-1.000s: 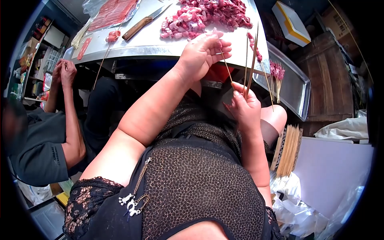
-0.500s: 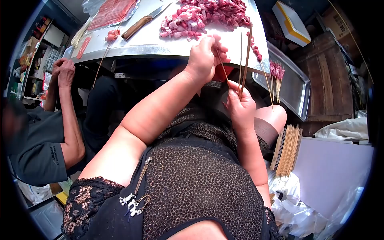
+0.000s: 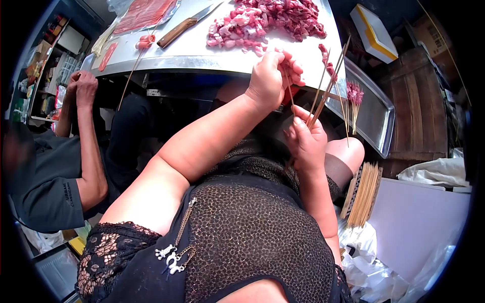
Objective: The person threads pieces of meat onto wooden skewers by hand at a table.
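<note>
My right hand [image 3: 308,139] pinches the lower part of one thin skewer [image 3: 290,93] and also holds several bare skewers [image 3: 327,91] fanned upward. At the table's edge, the curled fingers of my left hand [image 3: 275,76] close round that thin skewer's upper end; whatever is at its tip is hidden. Beyond my left hand, a pile of pink and red meat pieces [image 3: 268,22] lies on the white table [image 3: 192,53]. A skewer with meat [image 3: 328,63] rests at the table's right edge, beside my right hand's skewers.
On the table's left are a knife [image 3: 177,33], sliced meat in plastic [image 3: 146,15] and rolled meat [image 3: 145,42] on a skewer. A metal tray [image 3: 376,113] with meat skewers [image 3: 354,96] stands right, above a skewer box [image 3: 362,197]. A co-worker's hands [image 3: 83,86] are at left.
Both my hands first moved closer together, then shifted slightly right in view. The bare skewers in my right hand now fan out and lean further right. The whole table view has shifted a little.
</note>
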Tool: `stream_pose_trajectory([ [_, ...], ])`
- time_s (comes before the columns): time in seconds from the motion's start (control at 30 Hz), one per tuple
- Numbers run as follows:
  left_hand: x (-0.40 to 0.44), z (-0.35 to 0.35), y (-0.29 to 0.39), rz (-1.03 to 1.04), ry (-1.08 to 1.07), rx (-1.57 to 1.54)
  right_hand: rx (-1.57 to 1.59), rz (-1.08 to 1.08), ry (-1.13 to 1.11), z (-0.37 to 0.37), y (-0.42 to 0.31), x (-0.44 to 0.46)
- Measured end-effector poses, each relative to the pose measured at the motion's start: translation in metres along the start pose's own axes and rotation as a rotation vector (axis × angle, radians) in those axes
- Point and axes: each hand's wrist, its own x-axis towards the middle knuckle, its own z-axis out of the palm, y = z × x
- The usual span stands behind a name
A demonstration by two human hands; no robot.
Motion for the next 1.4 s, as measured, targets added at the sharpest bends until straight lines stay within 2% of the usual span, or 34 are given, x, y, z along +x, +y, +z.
stream_pose_trajectory([
  [0.23, 0.001, 0.004, -0.002, 0.028, 0.031, -0.017, -0.043, -0.021, 0.043, 0.003, -0.002, 0.007],
  [0.33, 0.000, 0.000, -0.006, 0.022, -0.021, 0.063, -0.028, -0.019, 0.043, 0.007, -0.006, 0.011],
  [0.4, -0.006, 0.001, -0.013, -0.041, -0.064, 0.211, -0.045, -0.015, 0.038, 0.008, -0.010, 0.015],
  [0.43, -0.005, -0.005, -0.022, 0.023, -0.142, 0.325, -0.039, -0.036, 0.040, 0.008, -0.012, 0.019],
  [0.47, -0.007, -0.002, -0.022, -0.030, -0.144, 0.276, -0.031, -0.057, 0.042, 0.007, -0.012, 0.024],
  [0.53, -0.018, 0.000, -0.022, 0.004, -0.217, 0.464, 0.004, -0.119, 0.028, 0.009, -0.017, 0.032],
  [0.57, -0.014, -0.006, -0.024, -0.112, -0.286, 0.337, 0.021, -0.149, 0.020, 0.009, -0.020, 0.036],
  [0.6, -0.013, -0.001, -0.014, -0.195, -0.281, 0.405, -0.005, -0.150, 0.021, 0.006, -0.025, 0.037],
  [0.67, -0.002, 0.001, 0.020, 0.044, -0.452, 0.951, -0.059, -0.152, 0.022, -0.002, -0.036, 0.039],
  [0.73, 0.030, -0.025, 0.054, 0.609, -0.383, 1.616, -0.048, -0.175, 0.047, -0.010, -0.042, 0.041],
  [0.8, 0.045, -0.023, 0.089, 0.340, -0.203, 1.866, -0.045, -0.190, 0.053, -0.015, -0.038, 0.044],
  [0.87, 0.055, -0.015, 0.098, 0.098, -0.204, 2.240, -0.048, -0.155, 0.017, -0.013, -0.033, 0.045],
  [0.93, 0.060, -0.013, 0.099, 0.085, -0.256, 2.252, -0.083, -0.117, 0.018, -0.011, -0.026, 0.045],
  [1.0, 0.056, 0.001, 0.102, 0.023, -0.377, 2.402, -0.049, -0.102, 0.001, -0.011, -0.021, 0.046],
  [1.03, 0.055, 0.003, 0.102, 0.064, -0.401, 2.466, -0.035, -0.090, -0.006, -0.011, -0.021, 0.045],
  [1.07, 0.060, 0.001, 0.103, 0.070, -0.405, 2.469, -0.033, -0.095, -0.004, -0.012, -0.021, 0.045],
  [1.13, 0.073, -0.009, 0.110, 0.034, -0.283, 2.124, -0.066, -0.107, 0.004, -0.013, -0.020, 0.042],
  [1.2, 0.069, -0.008, 0.115, 0.182, -0.190, 1.767, -0.069, -0.107, 0.016, -0.014, -0.019, 0.040],
  [1.27, 0.074, -0.015, 0.110, 0.116, -0.050, 1.468, -0.038, -0.074, 0.014, -0.014, -0.018, 0.040],
  [1.3, 0.073, -0.019, 0.106, 0.117, -0.050, 1.470, -0.029, -0.078, -0.011, -0.014, -0.018, 0.039],
  [1.37, 0.070, -0.022, 0.097, 0.011, -0.153, 0.813, -0.036, -0.089, -0.021, -0.012, -0.019, 0.037],
  [1.4, 0.069, -0.023, 0.092, 0.013, -0.155, 0.814, -0.046, -0.097, -0.027, -0.012, -0.020, 0.037],
])
